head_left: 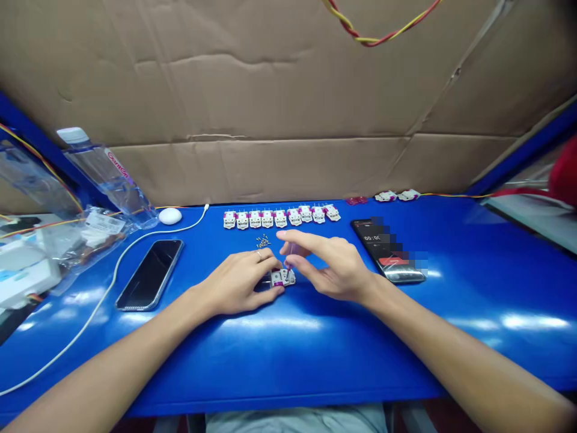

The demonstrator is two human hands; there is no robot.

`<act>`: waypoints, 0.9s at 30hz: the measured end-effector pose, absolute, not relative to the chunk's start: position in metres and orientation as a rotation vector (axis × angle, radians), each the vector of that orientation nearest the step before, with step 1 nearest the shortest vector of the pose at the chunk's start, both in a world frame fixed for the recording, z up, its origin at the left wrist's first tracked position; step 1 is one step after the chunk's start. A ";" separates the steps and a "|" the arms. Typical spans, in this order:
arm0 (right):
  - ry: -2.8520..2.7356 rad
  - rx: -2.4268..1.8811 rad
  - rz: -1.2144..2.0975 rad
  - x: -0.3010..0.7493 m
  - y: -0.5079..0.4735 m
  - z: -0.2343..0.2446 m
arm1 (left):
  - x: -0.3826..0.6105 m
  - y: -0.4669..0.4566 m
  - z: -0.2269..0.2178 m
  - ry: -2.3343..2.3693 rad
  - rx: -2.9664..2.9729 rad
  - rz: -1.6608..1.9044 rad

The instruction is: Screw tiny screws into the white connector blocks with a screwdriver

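Note:
My left hand is closed around a small white-and-purple electrical fitting, held low over the blue table with its right end sticking out past the fingers. My right hand is curled around a small screwdriver with a see-through purplish handle, partly hidden by the fingers. Its lower end points down at the fitting; whether it touches a screw is too small to tell. Just beyond my hands lies a little heap of brass-coloured screws. Behind it stands a row of several similar fittings with upright pins.
A phone and a white cable lie at left, near a water bottle and plastic bags. At right is another phone. Purple pieces and two more fittings sit along the cardboard back wall.

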State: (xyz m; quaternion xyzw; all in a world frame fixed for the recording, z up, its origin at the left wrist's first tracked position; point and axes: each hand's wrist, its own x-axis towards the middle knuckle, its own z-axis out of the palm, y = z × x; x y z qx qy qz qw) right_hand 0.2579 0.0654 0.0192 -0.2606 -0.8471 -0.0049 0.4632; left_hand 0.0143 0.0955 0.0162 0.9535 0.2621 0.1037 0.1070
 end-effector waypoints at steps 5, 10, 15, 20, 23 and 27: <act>-2.100 -0.637 -0.023 0.258 0.064 0.019 | 0.014 0.096 0.017 0.759 2.811 0.333; -2.101 -0.617 -0.035 0.259 0.064 0.019 | 0.014 0.096 0.017 0.767 2.813 0.319; -2.102 -0.629 -0.008 0.258 0.065 0.018 | 0.014 0.097 0.016 0.751 2.797 0.330; -2.074 -0.608 -0.042 0.258 0.065 0.019 | 0.013 0.097 0.014 0.746 2.790 0.358; -2.096 -0.610 -0.006 0.256 0.064 0.021 | 0.013 0.097 0.014 0.744 2.788 0.341; -2.010 -0.638 -0.108 0.251 0.061 0.021 | 0.014 0.098 0.014 0.742 2.773 0.339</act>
